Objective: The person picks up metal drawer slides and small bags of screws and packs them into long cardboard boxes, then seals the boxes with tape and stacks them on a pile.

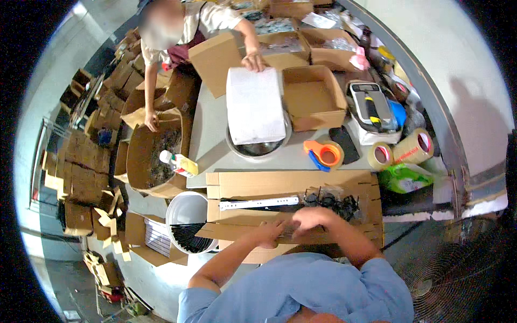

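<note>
A long shallow cardboard box (296,183) lies spread out in front of me. Inside it are a white perforated rail (259,203), dark strips beside it, and a tangle of black parts (336,203) with clear plastic at the right. My left hand (268,233) is closed on the box's near flap (230,231). Just right of it, my right hand (314,219) is over the same flap, its fingers bent and partly smeared by motion. Whether it grips anything cannot be made out.
Across the table a co-worker's hand (254,61) touches a white foam sheet (256,105) over a round tub (237,148). An orange tape dispenser (323,154), a black phone (344,144) and tape rolls (380,156) lie right. A white bucket (186,210) of black strips stands left.
</note>
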{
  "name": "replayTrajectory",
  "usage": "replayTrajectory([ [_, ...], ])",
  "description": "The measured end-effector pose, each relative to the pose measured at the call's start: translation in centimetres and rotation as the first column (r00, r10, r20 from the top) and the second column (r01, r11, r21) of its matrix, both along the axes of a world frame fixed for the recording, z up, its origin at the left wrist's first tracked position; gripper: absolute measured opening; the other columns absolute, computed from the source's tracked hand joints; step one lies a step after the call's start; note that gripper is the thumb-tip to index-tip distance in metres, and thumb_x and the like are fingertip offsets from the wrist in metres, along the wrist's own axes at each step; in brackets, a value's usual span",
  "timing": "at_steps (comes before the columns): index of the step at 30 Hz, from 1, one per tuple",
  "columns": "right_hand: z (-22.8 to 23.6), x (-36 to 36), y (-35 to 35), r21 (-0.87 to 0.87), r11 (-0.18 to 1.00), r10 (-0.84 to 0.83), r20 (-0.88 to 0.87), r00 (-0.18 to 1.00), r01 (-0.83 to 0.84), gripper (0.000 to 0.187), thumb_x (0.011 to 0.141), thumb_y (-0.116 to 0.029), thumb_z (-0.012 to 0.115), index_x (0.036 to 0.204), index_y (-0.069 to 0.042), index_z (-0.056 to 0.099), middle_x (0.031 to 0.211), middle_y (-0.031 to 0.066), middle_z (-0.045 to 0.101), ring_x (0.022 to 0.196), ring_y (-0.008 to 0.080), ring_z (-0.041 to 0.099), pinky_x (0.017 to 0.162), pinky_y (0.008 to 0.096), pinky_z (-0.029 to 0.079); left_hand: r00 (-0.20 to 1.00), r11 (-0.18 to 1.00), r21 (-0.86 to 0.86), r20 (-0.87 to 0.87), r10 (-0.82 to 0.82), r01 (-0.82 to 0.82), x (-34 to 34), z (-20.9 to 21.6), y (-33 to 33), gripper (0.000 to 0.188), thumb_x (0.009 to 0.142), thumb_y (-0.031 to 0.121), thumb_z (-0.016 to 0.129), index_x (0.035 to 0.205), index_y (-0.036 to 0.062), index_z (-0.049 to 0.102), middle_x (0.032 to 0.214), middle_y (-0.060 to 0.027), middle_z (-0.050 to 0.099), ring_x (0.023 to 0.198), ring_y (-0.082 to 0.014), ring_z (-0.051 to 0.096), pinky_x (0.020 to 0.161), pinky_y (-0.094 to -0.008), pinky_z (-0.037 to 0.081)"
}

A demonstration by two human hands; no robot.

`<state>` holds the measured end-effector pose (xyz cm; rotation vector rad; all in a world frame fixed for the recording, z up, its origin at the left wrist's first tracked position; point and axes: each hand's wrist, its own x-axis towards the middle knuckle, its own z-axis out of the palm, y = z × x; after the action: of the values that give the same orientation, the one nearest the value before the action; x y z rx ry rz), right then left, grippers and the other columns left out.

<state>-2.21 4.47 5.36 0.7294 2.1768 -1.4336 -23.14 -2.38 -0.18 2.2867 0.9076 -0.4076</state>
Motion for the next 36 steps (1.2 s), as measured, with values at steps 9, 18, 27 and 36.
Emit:
replayTrajectory([
  [9, -7.1, -6.6, 14.0, -0.850, -0.313, -0.949, 0.299, -0.102, 0.423, 0.049, 0.085, -0.033, 0.062, 0.119, -0.002, 0.042, 0.101, 0.0168, 0.059, 0.083, 0.0323, 0.061, 0.077, 0.0438, 0.053, 0.940, 0.970, -0.240, 0.317, 0.125, -0.049, -0.1, -3.8, 1.2, 0.061, 0.066, 0.010, 0.057, 0.124, 0.0033, 0.042, 0.113, -0.0246, 0.053, 0.101, -0.0427, 0.053, 0.084, -0.0439, 0.046],
  [18, -6.4, -7.1, 13.5, -0.833, -0.034, -0.996, -0.015, -0.083, 0.552, 0.025, 0.086, -0.010, 0.048, 0.110, -0.003, 0.051, 0.107, 0.0118, 0.058, 0.093, 0.0232, 0.060, 0.076, 0.0375, 0.055, 0.914, 0.965, -0.244, 0.362, 0.185, -0.099, -1.0, -0.1, 1.1, 0.056, 0.068, 0.012, 0.059, 0.122, 0.0070, 0.043, 0.110, -0.0207, 0.055, 0.099, -0.0400, 0.055, 0.077, -0.0502, 0.047],
  [27, -7.8, -3.0, 1.9, -0.181, 0.234, -0.891, -0.433, 0.136, 0.955, 0.028, 0.087, -0.010, 0.053, 0.113, 0.000, 0.049, 0.098, 0.0051, 0.056, 0.075, 0.0141, 0.053, 0.064, 0.0294, 0.045, 0.907, 0.959, 0.232, 0.418, 0.056, -0.166, -1.3, 2.5, -0.8, 0.040, 0.076, 0.014, 0.055, 0.116, 0.0070, 0.052, 0.100, -0.0185, 0.058, 0.073, -0.0314, 0.064, 0.057, -0.0435, 0.052],
  [36, -1.3, -1.9, -2.7, 0.216, 0.285, -0.691, -0.630, 0.356, 0.934, 0.025, 0.090, -0.018, 0.050, 0.081, 0.003, 0.059, 0.068, 0.0114, 0.060, 0.064, 0.0234, 0.058, 0.060, 0.0395, 0.044, 0.932, 0.952, 0.079, 0.242, 0.270, -0.296, -1.5, 4.2, -2.3, 0.033, 0.080, 0.019, 0.054, 0.111, 0.0073, 0.054, 0.089, -0.0162, 0.063, 0.078, -0.0327, 0.065, 0.063, -0.0451, 0.053],
])
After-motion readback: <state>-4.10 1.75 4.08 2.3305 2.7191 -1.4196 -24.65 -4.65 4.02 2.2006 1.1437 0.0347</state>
